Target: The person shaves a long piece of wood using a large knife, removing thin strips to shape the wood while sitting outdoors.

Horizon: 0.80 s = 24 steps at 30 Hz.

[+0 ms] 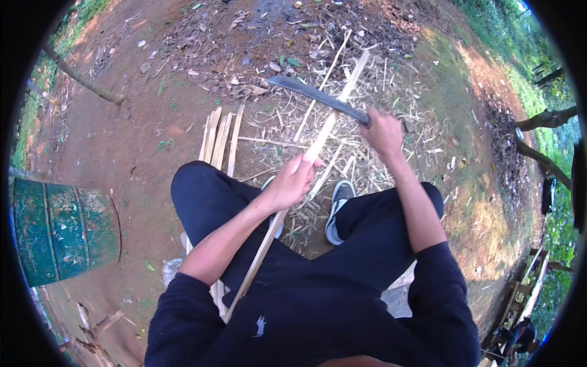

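Note:
My left hand (293, 181) is closed around the middle of a long pale wooden strip (324, 133). The strip slants from beside my waist up and away to the right, over the ground past my feet. In my right hand (384, 134) is the handle of a machete (318, 96), gripped firmly. Its dark curved blade points left and crosses the strip near its far end. Whether the edge touches the wood I cannot tell. Several cut strips (219, 139) lie side by side beyond my left knee.
Wood shavings (373, 159) litter the ground around my shoes (342, 194). A thin stick (323, 82) lies among them. On the left a green metal drum (66, 227) lies on bare soil. Dry leaves (244, 92) are scattered farther off. Tree trunks (546, 119) edge the right side.

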Each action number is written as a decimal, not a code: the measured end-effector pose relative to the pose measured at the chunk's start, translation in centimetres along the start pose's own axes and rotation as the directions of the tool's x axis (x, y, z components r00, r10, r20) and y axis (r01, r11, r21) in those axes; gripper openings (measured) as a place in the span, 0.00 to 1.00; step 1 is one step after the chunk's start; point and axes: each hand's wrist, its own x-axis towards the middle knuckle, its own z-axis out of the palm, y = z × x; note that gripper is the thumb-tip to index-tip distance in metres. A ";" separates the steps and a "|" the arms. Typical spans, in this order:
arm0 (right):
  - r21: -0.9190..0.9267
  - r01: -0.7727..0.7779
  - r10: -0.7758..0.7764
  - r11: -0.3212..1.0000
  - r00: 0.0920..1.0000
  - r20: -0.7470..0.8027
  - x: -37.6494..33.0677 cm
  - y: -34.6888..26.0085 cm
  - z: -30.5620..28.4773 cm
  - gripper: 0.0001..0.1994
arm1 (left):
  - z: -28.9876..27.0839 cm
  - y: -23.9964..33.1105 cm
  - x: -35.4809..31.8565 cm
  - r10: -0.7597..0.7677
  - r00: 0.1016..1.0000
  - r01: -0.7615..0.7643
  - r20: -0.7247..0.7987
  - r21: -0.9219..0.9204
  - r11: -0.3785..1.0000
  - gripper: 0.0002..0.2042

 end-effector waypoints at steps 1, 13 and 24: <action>0.017 0.022 -0.022 1.000 1.000 0.001 -0.2 -1.3 -0.1 0.12 | -0.6 -1.4 0.2 0.029 0.999 -0.028 -0.031 0.033 0.999 0.22; 0.099 0.057 -0.056 0.993 0.998 -0.022 -1.6 0.1 0.2 0.11 | -0.2 -0.6 -1.3 -0.082 0.997 0.082 -0.003 -0.044 0.996 0.21; 0.039 -0.081 0.081 0.996 0.997 0.007 -1.1 0.9 -1.8 0.10 | -1.4 -0.4 -1.4 -0.135 0.989 0.138 0.058 -0.039 0.990 0.18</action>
